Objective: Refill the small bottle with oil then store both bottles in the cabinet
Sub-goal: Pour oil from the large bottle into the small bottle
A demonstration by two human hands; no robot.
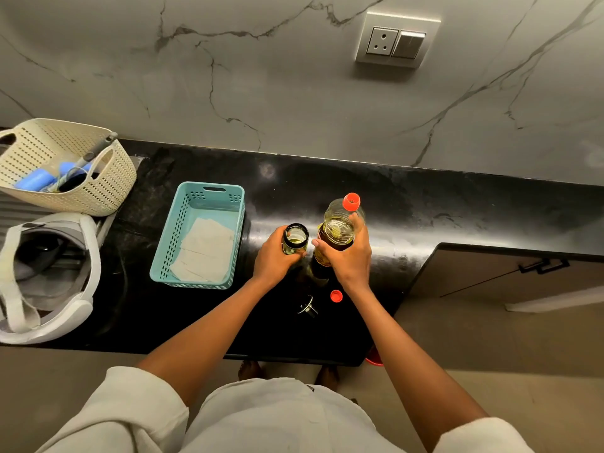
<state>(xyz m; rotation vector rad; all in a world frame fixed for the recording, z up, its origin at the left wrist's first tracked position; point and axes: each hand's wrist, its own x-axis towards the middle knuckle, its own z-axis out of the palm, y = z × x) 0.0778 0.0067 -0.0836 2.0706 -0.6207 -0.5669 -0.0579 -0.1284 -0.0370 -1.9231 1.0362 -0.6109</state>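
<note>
A small glass bottle (295,238) stands open-mouthed on the black counter (425,207), with a little yellow oil inside; my left hand (274,259) grips its side. Just to its right is the large clear oil bottle (340,223) with a red neck ring at the top; my right hand (347,256) is wrapped round its body. It stands roughly upright beside the small bottle. A loose red cap (336,296) and a black-and-metal pourer lid (307,306) lie on the counter near my wrists.
A teal plastic basket (170,250) with paper inside sits left of the bottles. Further left are a cream basket (108,188) with utensils and a white bag (49,328). A lower cabinet door (490,273) with a black handle is at right. A wall socket (395,40) is above.
</note>
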